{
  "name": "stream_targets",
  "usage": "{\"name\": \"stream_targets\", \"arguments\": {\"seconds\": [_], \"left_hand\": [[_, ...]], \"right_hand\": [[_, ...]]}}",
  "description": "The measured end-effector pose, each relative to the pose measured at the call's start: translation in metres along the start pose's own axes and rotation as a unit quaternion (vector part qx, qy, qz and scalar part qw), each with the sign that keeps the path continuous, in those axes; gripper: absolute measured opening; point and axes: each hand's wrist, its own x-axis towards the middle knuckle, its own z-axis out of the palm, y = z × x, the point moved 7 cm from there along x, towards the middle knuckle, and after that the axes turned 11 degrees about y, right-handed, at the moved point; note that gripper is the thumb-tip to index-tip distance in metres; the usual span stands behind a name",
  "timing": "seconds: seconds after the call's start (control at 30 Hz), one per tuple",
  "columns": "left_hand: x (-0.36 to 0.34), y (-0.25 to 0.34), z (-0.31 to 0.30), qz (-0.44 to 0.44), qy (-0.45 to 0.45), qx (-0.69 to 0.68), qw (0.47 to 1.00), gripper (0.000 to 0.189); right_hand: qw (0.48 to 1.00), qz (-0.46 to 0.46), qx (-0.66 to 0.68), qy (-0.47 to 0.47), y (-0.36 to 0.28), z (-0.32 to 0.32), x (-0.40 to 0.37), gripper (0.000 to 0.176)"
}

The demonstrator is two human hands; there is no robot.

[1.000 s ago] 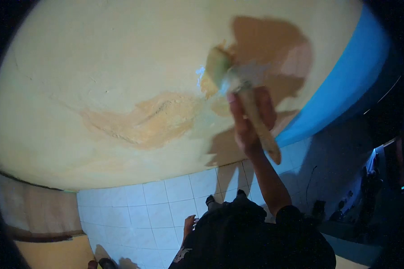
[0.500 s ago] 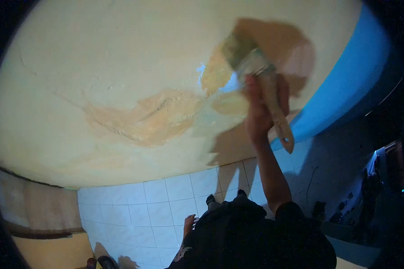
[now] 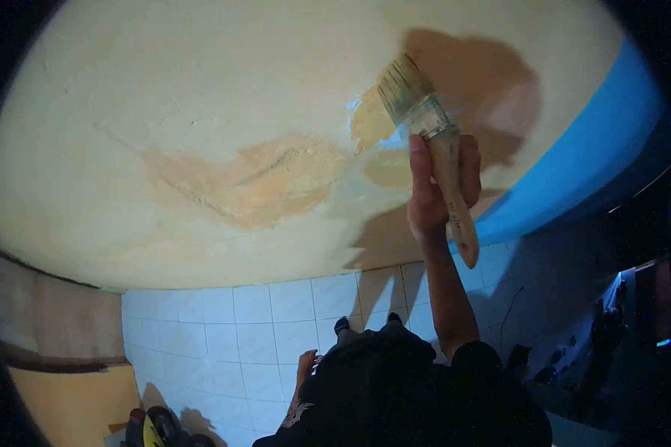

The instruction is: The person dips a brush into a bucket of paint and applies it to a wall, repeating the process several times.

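A wide flat brush (image 3: 455,194) with a wooden handle is in my right hand (image 3: 431,201), its fingers wrapped round the handle below the metal band. The bristles point up and left, over or against the cream wall (image 3: 224,89); contact is hard to tell. Just left of the bristles is a tan patch (image 3: 369,123) with pale blue edges. A larger rough orange-tan patch (image 3: 261,194) spreads further left. My left hand (image 3: 308,363) hangs low beside my dark clothing, away from the wall, its fingers partly visible and apart, with nothing seen in it.
White floor tiles (image 3: 253,343) run along the wall's foot, with my feet on them. A blue wall section (image 3: 574,149) curves down the right side. Dark objects (image 3: 160,425) stand at the lower left, near a brown panel (image 3: 56,316). Dim clutter lies at the right.
The brush has turned slightly more upright and looks sharper, its handle end a little lower. The view has shifted slightly, and my left hand stays low at my side.
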Motion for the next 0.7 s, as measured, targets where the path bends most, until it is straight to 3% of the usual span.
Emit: {"name": "stream_targets", "arguments": {"seconds": [0.2,0.23,0.27,0.3,0.33,0.37,0.4,0.43,0.5,0.57,0.6,0.67,0.7], "left_hand": [[0.015,-0.011,0.003,0.002,0.006,0.002,1.0,0.027],[0.035,-0.016,0.002,0.231,0.041,0.134,0.963,0.026],[0.024,-0.017,0.01,0.438,0.072,0.258,0.858,0.026],[0.008,-0.012,0.012,0.434,0.07,0.258,0.861,0.026],[0.004,-0.006,0.006,0.227,0.048,0.112,0.966,0.026],[-0.001,-0.01,0.005,0.006,0.023,-0.044,0.999,0.026],[-0.004,0.004,0.004,0.006,0.023,-0.045,0.999,0.026],[-0.007,0.009,0.004,-0.026,0.019,-0.001,0.999,0.029],[-0.006,-0.002,0.004,-0.059,0.015,0.043,0.997,0.035],[-0.006,0.022,0.007,0.195,-0.011,0.244,0.95,0.036],[-0.004,0.02,0.009,0.194,-0.01,0.242,0.951,0.036],[-0.007,0.01,0.004,0.147,-0.001,0.019,0.989,0.029],[-0.006,0.008,0.004,0.147,-0.003,0.021,0.989,0.029]], "right_hand": [[0.985,0.043,-0.001,-0.164,0.01,0.016,-0.065,0.016],[0.985,0.041,0.001,-0.167,-0.001,0.022,-0.059,0.016],[0.975,0.178,0.047,-0.127,-0.007,0.021,-0.049,0.016],[0.942,0.312,0.089,-0.083,-0.005,0.018,-0.046,0.017],[0.942,0.313,0.089,-0.085,-0.004,0.021,-0.039,0.017],[0.98,0.191,0.039,-0.043,-0.01,0.019,-0.019,0.017],[0.998,0.066,-0.013,0.0,-0.019,0.012,-0.006,0.017],[0.991,0.107,-0.026,-0.082,-0.005,0.016,-0.013,0.018],[0.985,0.088,-0.048,-0.14,0.011,0.011,-0.047,0.018],[0.976,0.067,-0.068,-0.196,0.005,0.02,-0.052,0.019],[0.983,0.069,-0.05,-0.164,0.005,0.018,-0.045,0.018],[0.992,0.079,-0.024,-0.1,0.005,0.009,-0.034,0.016],[0.995,0.081,-0.01,-0.065,0.002,0.006,-0.024,0.015]]}}
